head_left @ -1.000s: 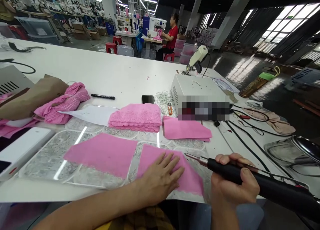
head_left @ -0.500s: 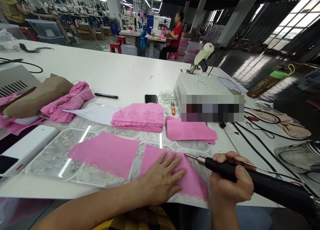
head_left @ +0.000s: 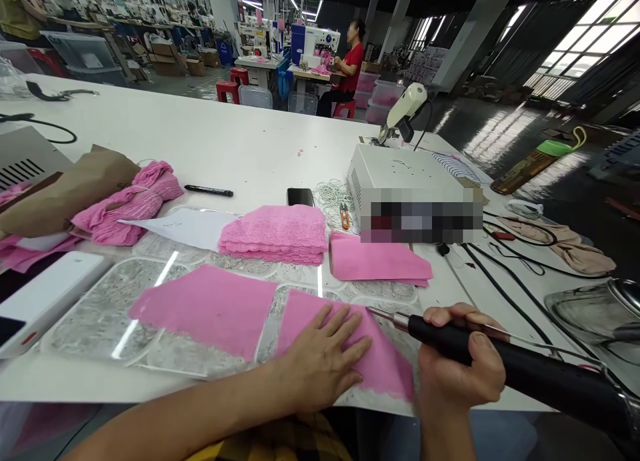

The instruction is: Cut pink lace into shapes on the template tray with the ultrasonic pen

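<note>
The pink fabric piece lies flat at the near edge of the white desk, on a clear patterned sheet. The left grip presses on it palm down, fingers spread and flat, closed on nothing. The right grip is wrapped tight round the black-handled tool, thumb along the top. The tool's thin metal tip sits at the piece's far right edge; whether it touches the cloth I cannot tell. Just left, across a bare strip of the sheet, lies a second pink piece. Behind them sit a stack of pink lace and, beside it, a folded pink cloth. Further back are a dark phone, orange snips and a white machine box. Far off, a person in red sits at a sewing machine.
</note>
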{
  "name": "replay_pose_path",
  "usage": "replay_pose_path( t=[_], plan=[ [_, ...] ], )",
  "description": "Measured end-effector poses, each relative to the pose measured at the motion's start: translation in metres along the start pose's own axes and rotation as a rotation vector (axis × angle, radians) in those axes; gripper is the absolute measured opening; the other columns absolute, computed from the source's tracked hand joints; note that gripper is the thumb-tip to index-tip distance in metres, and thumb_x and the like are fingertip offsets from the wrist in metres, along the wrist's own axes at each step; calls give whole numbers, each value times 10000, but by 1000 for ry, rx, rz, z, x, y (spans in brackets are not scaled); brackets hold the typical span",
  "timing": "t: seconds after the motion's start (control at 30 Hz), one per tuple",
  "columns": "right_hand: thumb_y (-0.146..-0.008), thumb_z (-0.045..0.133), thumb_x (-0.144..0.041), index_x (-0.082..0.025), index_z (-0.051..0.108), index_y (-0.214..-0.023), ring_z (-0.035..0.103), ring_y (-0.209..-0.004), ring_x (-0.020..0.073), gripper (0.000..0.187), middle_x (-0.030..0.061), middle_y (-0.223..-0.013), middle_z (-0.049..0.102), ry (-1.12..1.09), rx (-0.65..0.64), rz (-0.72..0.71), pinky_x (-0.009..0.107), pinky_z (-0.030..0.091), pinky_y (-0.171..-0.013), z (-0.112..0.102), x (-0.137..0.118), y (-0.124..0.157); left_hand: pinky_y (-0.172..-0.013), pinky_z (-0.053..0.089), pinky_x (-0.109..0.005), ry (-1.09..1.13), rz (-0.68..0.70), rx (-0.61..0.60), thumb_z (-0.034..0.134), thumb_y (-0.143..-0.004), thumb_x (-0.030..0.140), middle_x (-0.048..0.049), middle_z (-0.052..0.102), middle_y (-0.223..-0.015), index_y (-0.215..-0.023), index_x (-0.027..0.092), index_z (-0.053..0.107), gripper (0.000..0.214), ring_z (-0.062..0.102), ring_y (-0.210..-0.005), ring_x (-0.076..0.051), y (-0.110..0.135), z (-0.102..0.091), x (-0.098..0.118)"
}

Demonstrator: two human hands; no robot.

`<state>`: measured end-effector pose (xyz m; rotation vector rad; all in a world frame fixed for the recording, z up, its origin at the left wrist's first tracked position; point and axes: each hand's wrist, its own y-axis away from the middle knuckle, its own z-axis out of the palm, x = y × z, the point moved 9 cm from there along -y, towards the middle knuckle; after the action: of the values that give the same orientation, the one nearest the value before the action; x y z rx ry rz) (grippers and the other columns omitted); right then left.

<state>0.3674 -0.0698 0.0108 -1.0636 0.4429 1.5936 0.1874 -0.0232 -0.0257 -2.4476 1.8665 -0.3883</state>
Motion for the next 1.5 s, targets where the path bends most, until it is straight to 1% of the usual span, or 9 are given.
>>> replay_pose_path(
  t=[0.13, 0.3, 0.53, 0.6, 0.77, 0.87, 1.03, 1.17, 1.5],
  plan=[
    [-574, 545, -247, -207, 523, -706, 498, -509, 117, 140, -41, -675, 530, 16, -11, -17, 304, 441, -539, 1, -1, -1, -1115, 319, -520, -4, -5, -1, 454, -969, 462, -158, 403, -1498, -1393, 192, 476, 503, 385, -1381, -347, 0, 2, -1],
    [-622, 578, -253, -199, 510, -683, 523, -542, 123, 106, -34, -697, 542, 47, -77, -48, 314, 456, -564, 6, -2, 0, -1113, 315, -513, -9, 5, 17, 434, -978, 456, -152, 415, -1492, -1388, 195, 479, 488, 400, -1373, -339, -1, 0, -1],
    [-645, 578, -252, -199, 544, -737, 528, -535, 123, 112, -31, -704, 557, 20, -100, -72, 313, 461, -552, 11, -9, -1, -1105, 325, -490, -44, 17, 32, 444, -976, 460, -142, 419, -1492, -1386, 213, 479, 480, 412, -1369, -322, -2, -3, -1],
    [-634, 559, -251, -194, 551, -733, 522, -525, 121, 115, -26, -694, 552, 12, -85, -80, 309, 456, -536, 5, -16, -3, -1101, 327, -493, -54, 23, 28, 440, -978, 456, -138, 421, -1492, -1389, 214, 475, 478, 408, -1371, -330, -3, -3, -1],
    [-608, 516, -260, -180, 557, -703, 504, -504, 119, 131, -5, -684, 551, 62, -56, -84, 300, 436, -485, -22, -35, -6, -1102, 317, -501, -59, 31, 28, 436, -982, 455, -145, 423, -1489, -1387, 209, 479, 476, 403, -1373, -340, -3, -2, -2],
    [-606, 518, -264, -180, 562, -695, 500, -494, 124, 130, -1, -665, 552, 107, -67, -83, 296, 425, -463, -37, -45, -5, -1103, 316, -507, -58, 37, 28, 432, -984, 453, -142, 423, -1490, -1390, 211, 476, 475, 398, -1376, -344, -3, -1, -1],
    [-564, 532, -254, -186, 566, -662, 488, -484, 126, 124, -8, -634, 546, 147, -24, -100, 289, 415, -438, -55, -59, -4, -1107, 319, -506, -56, 34, 40, 451, -975, 449, -133, 434, -1484, -1380, 218, 486, 467, 396, -1378, -339, -3, -1, -2],
    [-581, 532, -245, -192, 570, -676, 488, -497, 127, 115, -7, -647, 550, 158, -18, -112, 290, 414, -446, -59, -63, -4, -1121, 299, -494, -56, 32, 42, 452, -975, 441, -129, 422, -1494, -1388, 222, 479, 468, 390, -1384, -326, -2, 0, -3],
    [-643, 578, -265, -191, 562, -696, 502, -533, 133, 93, 0, -686, 553, 188, -106, -113, 312, 443, -477, -54, -61, -1, -1096, 334, -505, -73, 38, 53, 430, -983, 444, -138, 442, -1478, -1367, 215, 498, 452, 414, -1365, -346, -3, -2, -1]
  ],
)
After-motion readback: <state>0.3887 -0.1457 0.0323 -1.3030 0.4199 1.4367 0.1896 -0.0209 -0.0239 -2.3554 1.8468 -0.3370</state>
